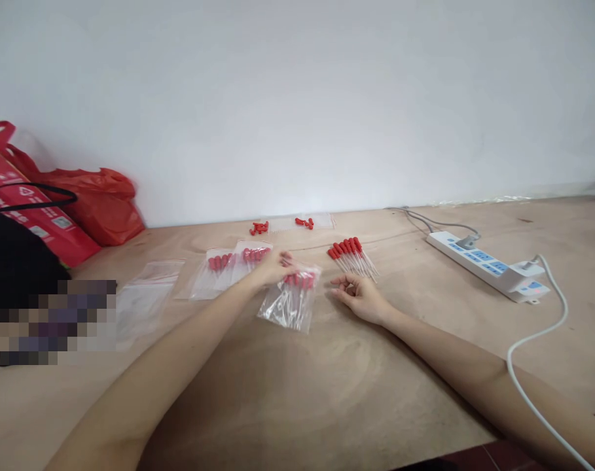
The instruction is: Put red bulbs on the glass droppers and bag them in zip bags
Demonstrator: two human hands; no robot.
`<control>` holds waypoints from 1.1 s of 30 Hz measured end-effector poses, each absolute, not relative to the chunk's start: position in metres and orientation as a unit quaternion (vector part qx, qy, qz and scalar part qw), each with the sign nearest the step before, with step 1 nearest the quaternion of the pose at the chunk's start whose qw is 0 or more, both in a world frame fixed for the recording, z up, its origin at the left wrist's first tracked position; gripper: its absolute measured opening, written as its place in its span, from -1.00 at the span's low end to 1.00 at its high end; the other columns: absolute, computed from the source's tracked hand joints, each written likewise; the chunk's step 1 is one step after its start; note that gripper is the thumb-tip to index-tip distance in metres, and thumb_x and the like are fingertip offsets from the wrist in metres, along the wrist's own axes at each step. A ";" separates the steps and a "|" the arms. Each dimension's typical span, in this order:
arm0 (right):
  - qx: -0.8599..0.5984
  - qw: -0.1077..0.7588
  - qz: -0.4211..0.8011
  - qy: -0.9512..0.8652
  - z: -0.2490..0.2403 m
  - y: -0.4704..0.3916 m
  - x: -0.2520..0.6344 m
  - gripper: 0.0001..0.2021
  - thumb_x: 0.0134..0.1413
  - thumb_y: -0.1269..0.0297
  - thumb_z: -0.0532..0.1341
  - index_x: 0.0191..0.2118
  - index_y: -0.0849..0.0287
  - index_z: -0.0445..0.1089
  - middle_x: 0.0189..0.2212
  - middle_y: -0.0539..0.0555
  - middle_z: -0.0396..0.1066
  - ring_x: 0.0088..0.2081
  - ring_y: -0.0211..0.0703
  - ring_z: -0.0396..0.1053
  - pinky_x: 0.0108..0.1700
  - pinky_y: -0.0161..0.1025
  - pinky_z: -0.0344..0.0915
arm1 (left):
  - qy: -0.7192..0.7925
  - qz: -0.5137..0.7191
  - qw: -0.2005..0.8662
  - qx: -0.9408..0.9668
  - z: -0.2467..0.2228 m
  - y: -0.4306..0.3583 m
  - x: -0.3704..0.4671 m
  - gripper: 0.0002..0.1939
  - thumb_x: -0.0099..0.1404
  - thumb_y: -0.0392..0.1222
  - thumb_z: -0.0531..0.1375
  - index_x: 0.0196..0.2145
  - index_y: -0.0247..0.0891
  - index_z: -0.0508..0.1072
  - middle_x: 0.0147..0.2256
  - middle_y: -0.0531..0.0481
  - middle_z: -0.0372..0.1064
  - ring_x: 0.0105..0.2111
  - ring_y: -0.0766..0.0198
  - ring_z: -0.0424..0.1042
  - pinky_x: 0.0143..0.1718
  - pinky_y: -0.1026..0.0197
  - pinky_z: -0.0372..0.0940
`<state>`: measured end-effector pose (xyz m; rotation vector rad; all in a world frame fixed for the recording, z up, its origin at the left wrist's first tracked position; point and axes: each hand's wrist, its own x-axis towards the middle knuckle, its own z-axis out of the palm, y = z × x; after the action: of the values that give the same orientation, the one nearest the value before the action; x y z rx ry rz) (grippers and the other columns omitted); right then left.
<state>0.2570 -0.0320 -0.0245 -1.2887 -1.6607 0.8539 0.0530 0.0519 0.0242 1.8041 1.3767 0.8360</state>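
My left hand (pixel 276 267) is closed on the top edge of a clear zip bag (pixel 288 307). Red-bulbed droppers show through the plastic, red ends up near the bag's mouth. To the right of that bag and apart from it, my right hand (pixel 359 297) is held with fingers curved and thumb apart, with nothing visible in it. Just beyond the right hand lies a row of loose droppers (pixel 353 257) with red bulbs and thin pale tubes. Left of my left hand, filled zip bags (pixel 221 278) lie overlapping, their red bulbs showing.
Flat clear bags (pixel 147 288) lie at the left, beside a pixelated patch. Small red bulbs (pixel 260 227) and another clear bag (pixel 282 224) are by the wall. A white power strip (pixel 488 265) with a trailing cable (pixel 516 343) sits right; red bags (pixel 91 196) stand left.
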 end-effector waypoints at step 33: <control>-0.535 0.385 0.320 -0.680 -0.019 -0.037 0.253 -0.80 -0.07 0.28 0.15 -0.27 0.24 0.33 -0.58 -0.05 0.25 -0.61 -0.39 0.10 -0.56 -0.38 0.09 | 0.811 -0.083 -0.087 0.573 0.020 -0.007 -0.160 -0.37 0.27 0.00 -0.26 -0.06 -0.65 0.24 -0.04 -0.50 0.20 -0.03 -0.18 0.23 -0.10 0.03 0.12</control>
<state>0.2528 -0.0373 -0.0190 -1.3620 -1.7330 0.8162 -0.1597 -0.0073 0.0196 1.9076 2.6983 -0.2752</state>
